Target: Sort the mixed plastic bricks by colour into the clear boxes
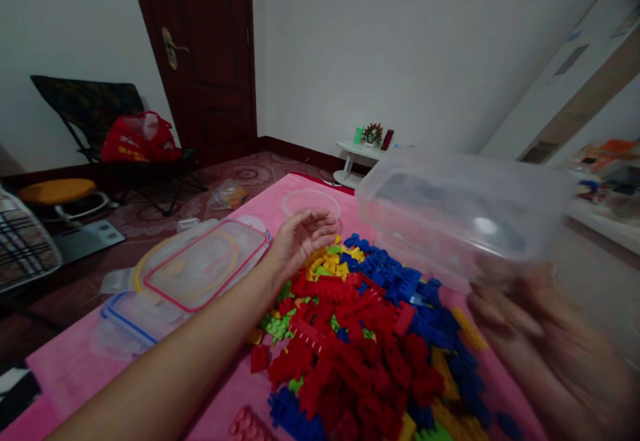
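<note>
A translucent plastic container (440,194) is tipped on its side above the table's right part, smeared a little by motion. My right hand (525,321) grips its near right edge, with fingers closed on the rim. Below lies a heap of toy building blocks (370,334): mostly red at the front, blue (385,268) along the right, yellow (330,264) at the back, some green among them. My left hand (307,238) hovers over the yellow blocks, palm turned right, fingers apart and slightly curled, holding nothing.
Stacked lids (205,264) with red, yellow and blue rims lie on the pink tablecloth (70,354) at left. A round clear container (311,202) stands at the back. Beyond are a small white table (357,151), a folding chair with a red bag (140,138), and a stool (57,191).
</note>
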Demonstrator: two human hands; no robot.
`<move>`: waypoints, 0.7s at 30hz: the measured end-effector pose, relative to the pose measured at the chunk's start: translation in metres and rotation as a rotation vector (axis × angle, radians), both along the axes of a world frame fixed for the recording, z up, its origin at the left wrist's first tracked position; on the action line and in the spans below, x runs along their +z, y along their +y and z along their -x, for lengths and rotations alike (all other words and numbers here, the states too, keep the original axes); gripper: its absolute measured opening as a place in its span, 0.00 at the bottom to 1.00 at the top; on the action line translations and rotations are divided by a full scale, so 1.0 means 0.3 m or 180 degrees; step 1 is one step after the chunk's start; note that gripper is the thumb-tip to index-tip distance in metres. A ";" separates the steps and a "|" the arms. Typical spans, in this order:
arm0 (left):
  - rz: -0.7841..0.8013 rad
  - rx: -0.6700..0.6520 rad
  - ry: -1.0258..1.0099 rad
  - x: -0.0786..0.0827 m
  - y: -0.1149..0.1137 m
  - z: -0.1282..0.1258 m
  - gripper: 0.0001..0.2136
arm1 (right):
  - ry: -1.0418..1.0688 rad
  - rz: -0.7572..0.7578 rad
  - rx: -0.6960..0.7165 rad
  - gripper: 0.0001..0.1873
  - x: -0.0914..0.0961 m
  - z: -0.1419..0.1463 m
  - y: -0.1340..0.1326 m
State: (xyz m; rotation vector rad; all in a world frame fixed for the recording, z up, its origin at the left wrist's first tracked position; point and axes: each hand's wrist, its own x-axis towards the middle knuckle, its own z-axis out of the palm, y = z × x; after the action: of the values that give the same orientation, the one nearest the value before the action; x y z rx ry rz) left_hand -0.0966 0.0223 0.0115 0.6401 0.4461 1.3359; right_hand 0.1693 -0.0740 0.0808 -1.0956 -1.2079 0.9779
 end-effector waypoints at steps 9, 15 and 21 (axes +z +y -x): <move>-0.0299 0.1656 0.1509 -0.046 0.047 0.027 0.12 | -0.3212 -0.0501 -0.0386 0.14 -0.088 0.184 0.647; -0.1053 0.2611 0.3157 -0.063 0.047 0.034 0.11 | -0.4761 -0.0532 -0.0265 0.07 -0.176 0.232 0.755; -0.1309 0.2290 0.4998 -0.071 0.043 0.048 0.14 | -0.5616 -0.0383 0.0404 0.10 -0.184 0.211 0.750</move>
State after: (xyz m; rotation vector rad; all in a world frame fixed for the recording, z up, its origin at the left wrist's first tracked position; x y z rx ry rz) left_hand -0.1109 0.0352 -0.0097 1.9881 1.8046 1.3333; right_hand 0.1061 0.1510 0.0257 -1.7933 -2.6354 -0.2944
